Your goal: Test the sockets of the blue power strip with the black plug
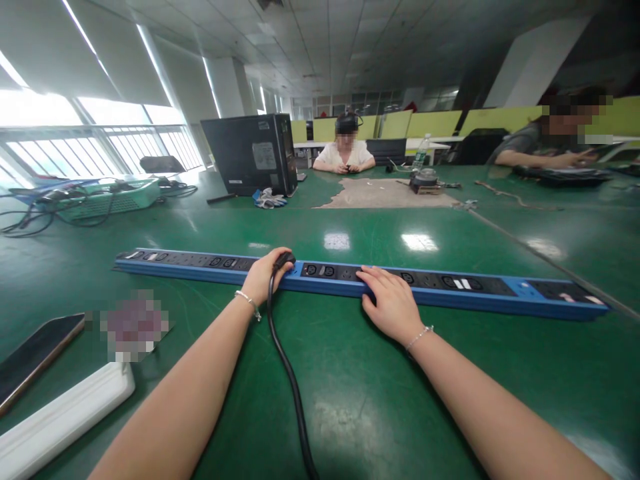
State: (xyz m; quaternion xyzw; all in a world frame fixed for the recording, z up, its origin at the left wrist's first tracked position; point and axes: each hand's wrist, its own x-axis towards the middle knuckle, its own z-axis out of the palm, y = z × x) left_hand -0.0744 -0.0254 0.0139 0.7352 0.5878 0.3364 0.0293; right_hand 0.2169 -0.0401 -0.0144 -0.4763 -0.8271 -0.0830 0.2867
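A long blue power strip (340, 288) with black sockets lies across the green table. My left hand (265, 275) is closed around a black plug (285, 260), held at the strip left of its middle. From the plug a black cable (290, 380) runs down toward the near edge of the view. Whether the plug sits in a socket cannot be made out. My right hand (393, 303) rests on the strip right of the middle, fingers spread over its top and the thumb at its near side, holding nothing else.
A black computer case (250, 157) stands at the back left beside gloves (270, 199). A green basket (115, 200) holds cables. A phone (40, 353) and white case (70, 420) lie near left. Two people (345, 150) sit across the table.
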